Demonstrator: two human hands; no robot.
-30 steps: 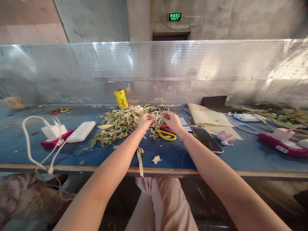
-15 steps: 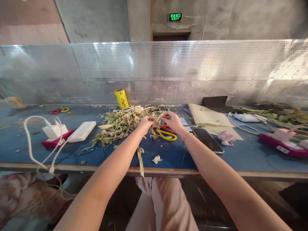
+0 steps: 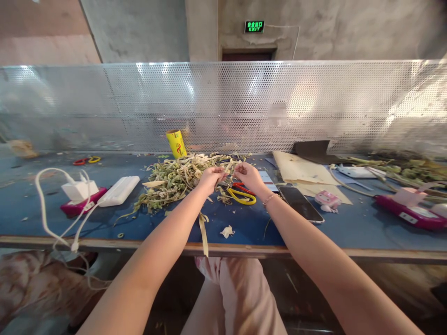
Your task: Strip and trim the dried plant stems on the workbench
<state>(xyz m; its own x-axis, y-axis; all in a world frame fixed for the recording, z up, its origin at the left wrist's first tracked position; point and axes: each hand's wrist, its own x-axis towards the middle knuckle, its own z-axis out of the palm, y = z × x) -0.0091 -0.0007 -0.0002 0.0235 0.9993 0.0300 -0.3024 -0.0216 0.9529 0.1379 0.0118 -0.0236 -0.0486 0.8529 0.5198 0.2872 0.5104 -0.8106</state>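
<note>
My left hand [image 3: 211, 179] and my right hand [image 3: 249, 176] meet over the right edge of a heap of dried plant strips [image 3: 174, 179], pale and green, curled and tangled. Both are closed in a pinch, fingertips close together. Between them shows a pale dried plant strip [image 3: 229, 167]; its ends are hidden by the fingers. Just below lie scissors [image 3: 247, 202] with one red and one yellow handle, their blades partly covered. Near the table's front edge are a flat dried strip [image 3: 204, 235] and a crumpled whitish scrap [image 3: 227, 231].
A yellow tube [image 3: 176, 144] stands behind the heap. Left are a white power bank [image 3: 120, 190], a magenta power strip [image 3: 75, 207] with cables, and other scissors [image 3: 87, 160]. Right are a phone [image 3: 302, 204], brown paper [image 3: 300, 167], a pink case [image 3: 327, 199] and another magenta strip [image 3: 408, 214].
The hands stay in nearly the same place, fingers shifting slightly. More of the pale strip shows between the fingertips now. The things on the table have not moved.
</note>
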